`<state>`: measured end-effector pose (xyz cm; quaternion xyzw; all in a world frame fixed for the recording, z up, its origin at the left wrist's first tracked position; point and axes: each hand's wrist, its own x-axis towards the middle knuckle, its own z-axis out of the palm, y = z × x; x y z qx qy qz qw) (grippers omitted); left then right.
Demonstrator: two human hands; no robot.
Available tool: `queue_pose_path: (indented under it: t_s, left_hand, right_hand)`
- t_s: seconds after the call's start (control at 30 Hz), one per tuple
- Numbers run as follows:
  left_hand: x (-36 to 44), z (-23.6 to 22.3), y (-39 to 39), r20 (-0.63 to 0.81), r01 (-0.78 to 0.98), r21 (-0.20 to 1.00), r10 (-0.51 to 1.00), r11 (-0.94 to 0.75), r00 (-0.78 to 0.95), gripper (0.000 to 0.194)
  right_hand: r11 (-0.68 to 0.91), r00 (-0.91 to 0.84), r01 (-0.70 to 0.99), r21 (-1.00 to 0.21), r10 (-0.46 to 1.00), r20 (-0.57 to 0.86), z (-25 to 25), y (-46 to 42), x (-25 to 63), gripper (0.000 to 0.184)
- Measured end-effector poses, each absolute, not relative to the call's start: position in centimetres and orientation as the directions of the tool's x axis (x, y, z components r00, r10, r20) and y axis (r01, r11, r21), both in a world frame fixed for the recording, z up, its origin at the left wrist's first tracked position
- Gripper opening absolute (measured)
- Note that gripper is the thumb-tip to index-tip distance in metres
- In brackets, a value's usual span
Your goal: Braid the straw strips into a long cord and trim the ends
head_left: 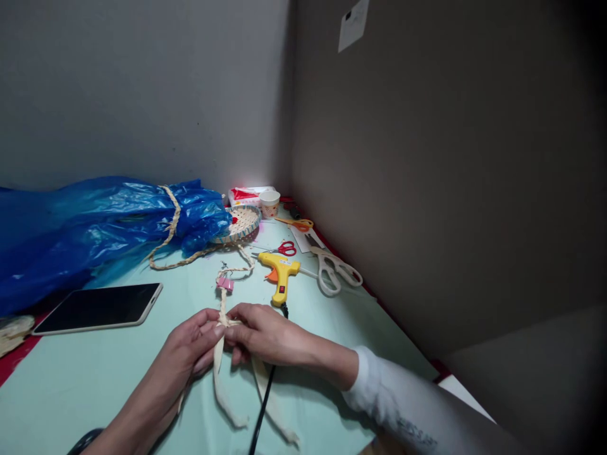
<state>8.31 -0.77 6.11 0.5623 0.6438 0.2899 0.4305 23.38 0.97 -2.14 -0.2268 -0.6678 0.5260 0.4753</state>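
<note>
A cream-coloured braid (223, 303) of flat fibre strands runs down from a pink clip (226, 285) on the table. My left hand (196, 341) pinches it from the left at its lower end, thumb and fingers pressed together. From the other side my right hand (258, 332) grips the strands at the same spot, its fingertips nearly meeting the left ones. One loose strand (219, 379) hangs between the hands, and another strand (275, 407) trails out below the right hand. Parts of the strands are hidden behind the fingers.
A yellow glue gun (281, 272) lies just beyond my hands, its black cord (263, 404) running beneath them. White scissors (334, 272), red scissors (287, 248) and orange scissors (301, 224) lie near the right wall. A phone (102, 306), blue plastic (109, 221), a basket (244, 222) and a cup (269, 203) also lie about.
</note>
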Motion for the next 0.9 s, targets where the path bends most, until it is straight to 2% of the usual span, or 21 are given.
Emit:
queue_pose_path:
  t_s: [0.3,0.5,0.63,0.9]
  left_hand:
    - [7.7,6.1,-0.9,-0.27,0.53,0.821,0.962,0.213,0.031,0.04]
    - [7.3,5.8,-0.9,-0.228,0.554,0.818,0.972,0.158,0.06,0.053]
    - [7.3,5.7,-1.0,-0.255,0.556,0.813,0.964,0.174,0.07,0.052]
    - [8.1,5.4,-0.9,-0.21,0.575,0.805,0.976,0.145,0.049,0.055]
  right_hand:
    - [0.361,-0.38,-0.074,-0.93,0.852,0.361,-1.7,1.6,23.1,0.034]
    - [0.377,-0.289,-0.072,-0.923,0.878,0.382,-2.7,1.6,22.2,0.025]
    - [0.411,-0.238,-0.075,-0.909,0.877,0.417,-2.9,1.2,21.9,0.025]
    - [0.432,-0.288,-0.006,-0.902,0.863,0.415,-2.6,0.8,22.3,0.023]
